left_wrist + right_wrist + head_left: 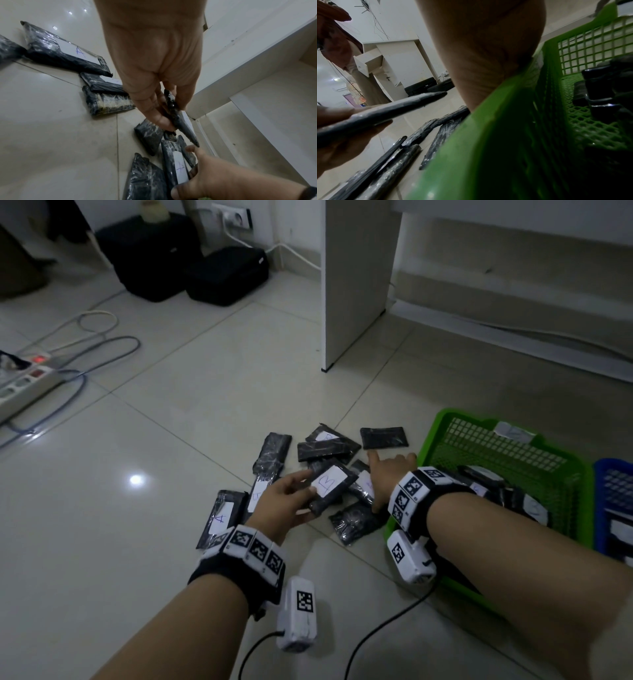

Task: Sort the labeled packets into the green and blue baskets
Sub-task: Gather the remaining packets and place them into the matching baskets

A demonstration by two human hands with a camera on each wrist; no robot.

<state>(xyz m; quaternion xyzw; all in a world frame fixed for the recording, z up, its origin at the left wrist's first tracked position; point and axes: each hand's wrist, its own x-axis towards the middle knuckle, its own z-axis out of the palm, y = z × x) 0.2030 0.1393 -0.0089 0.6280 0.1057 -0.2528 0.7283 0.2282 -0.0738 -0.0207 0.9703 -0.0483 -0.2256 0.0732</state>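
Several black wrapped packets with white labels lie in a loose pile on the tiled floor. My left hand [308, 494] pinches a packet marked B [330, 486] and holds it tilted just above the pile; the left wrist view shows that packet [185, 125] edge-on between thumb and fingers. My right hand [387, 474] reaches over the pile beside the green basket [442, 426], its fingers spread around a packet marked A [179, 166] without clearly gripping it. The green basket holds several packets [479, 474]. The blue basket [599, 474] stands at the right edge.
More packets lie around, one marked A [222, 518] at the left and a plain-faced one [383, 437] at the back. A white furniture panel [356, 285] stands behind the pile. A power strip [24, 381], cables [96, 350] and black cases [191, 261] are far left.
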